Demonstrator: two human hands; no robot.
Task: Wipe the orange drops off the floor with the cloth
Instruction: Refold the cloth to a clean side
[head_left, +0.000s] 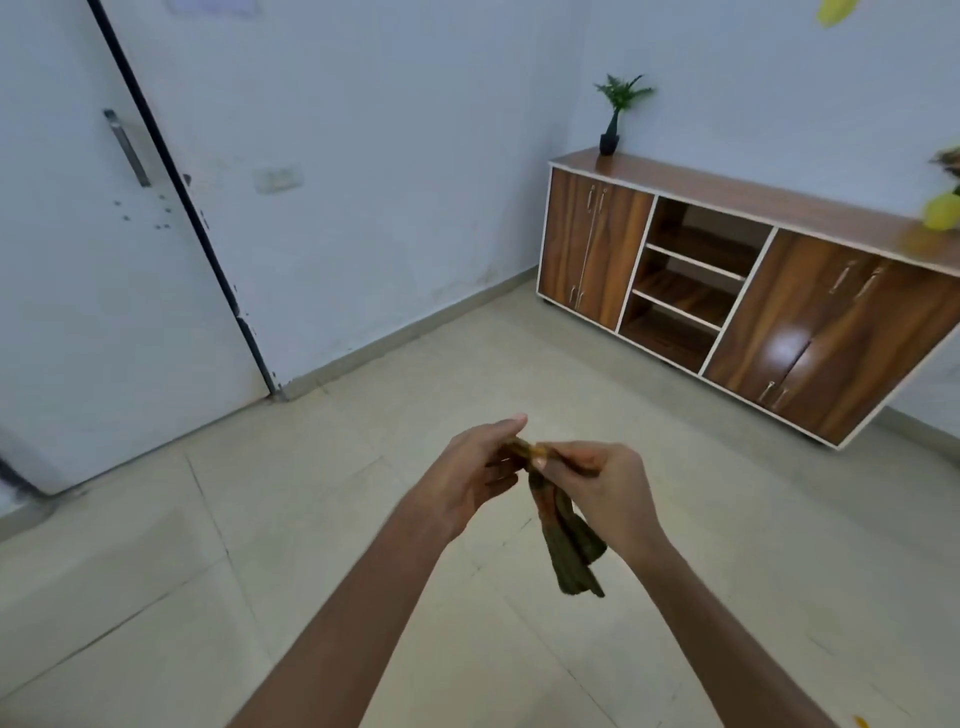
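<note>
Both hands' fingers (540, 457) pinch the cloth (569, 545) w/ rest hanging below. Floor (311, 519) under fingers shows no drops. One orange speck (861, 721) near bottom-right edge, so wiping prob. not finished.

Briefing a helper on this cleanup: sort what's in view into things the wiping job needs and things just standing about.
For the job:
- cloth, pinched at its top by the left hand and right hand, hanging above the floor
- orange speck at the bottom edge, possibly a drop

Just standing about:
- wooden cabinet
- small potted plant on the cabinet
- door
</note>
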